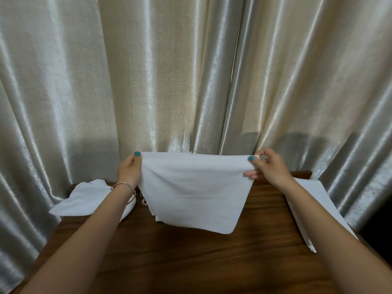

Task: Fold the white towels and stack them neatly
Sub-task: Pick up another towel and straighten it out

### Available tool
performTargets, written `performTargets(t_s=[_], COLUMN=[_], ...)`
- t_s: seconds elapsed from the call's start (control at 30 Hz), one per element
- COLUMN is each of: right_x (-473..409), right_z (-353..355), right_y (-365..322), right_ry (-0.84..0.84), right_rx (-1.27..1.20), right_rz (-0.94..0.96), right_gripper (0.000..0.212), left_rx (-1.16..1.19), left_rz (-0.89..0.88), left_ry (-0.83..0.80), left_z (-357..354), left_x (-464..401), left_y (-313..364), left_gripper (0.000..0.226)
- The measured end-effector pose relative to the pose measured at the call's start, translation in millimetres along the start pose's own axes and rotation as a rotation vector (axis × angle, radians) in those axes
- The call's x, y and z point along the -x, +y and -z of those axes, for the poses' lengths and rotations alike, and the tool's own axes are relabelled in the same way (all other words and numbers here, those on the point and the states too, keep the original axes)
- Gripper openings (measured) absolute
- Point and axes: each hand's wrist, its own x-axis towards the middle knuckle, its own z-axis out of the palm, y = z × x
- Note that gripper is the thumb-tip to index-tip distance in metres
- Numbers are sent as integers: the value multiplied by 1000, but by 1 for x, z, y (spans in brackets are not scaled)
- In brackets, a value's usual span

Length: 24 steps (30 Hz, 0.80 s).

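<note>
Head view, only one I've got. Both hands up over the far half of the desk [191, 262], stretching a towel [191, 187] between them. Left hand [129, 170] pinches the towel's top left corner, thumb on the near face. Right hand [266, 166] pinches the top right corner, thumb and fingers curled round the edge. Towel hangs in the air, lower edge looks to be just off the wood; it looks doubled, a second layer edge shows at lower left.

Progress, my read: mid-fold on this one, not finished. Loose pile [84, 198] at the far left corner of the desk is crumpled, spilling over the edge, still to do; can't tell how many pieces. Flat white stack [314, 200] along the right edge looks like the folded ones, part hidden by my right arm. So some done, one in hand, at least one left.

Curtain [191, 71] behind. No brands, labels or readable writing anywhere.
</note>
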Motion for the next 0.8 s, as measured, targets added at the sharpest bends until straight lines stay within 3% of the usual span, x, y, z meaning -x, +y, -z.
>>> performTargets(t_s=[0.1, 0.3, 0.47, 0.67, 0.8], right_x=[1, 12, 13, -34, -74], right_z=[7, 24, 36, 17, -12], right_y=[3, -2, 0, 59, 128], right_ry=[10, 22, 8, 101, 99], right_rx=[-33, 174, 299, 393, 317], right_rz=[-14, -57, -15, -156, -388], right_gripper=[15, 18, 7, 16, 24], left_rx=[11, -42, -185, -416, -646], left_rz=[-9, -18, -79, 143, 304], left_ry=[-22, -95, -179, -193, -233], left_z=[2, -2, 0, -38, -76], left_x=[4, 19, 21, 8, -4], left_y=[0, 2, -2, -40, -91], left_gripper=[40, 45, 46, 46, 37])
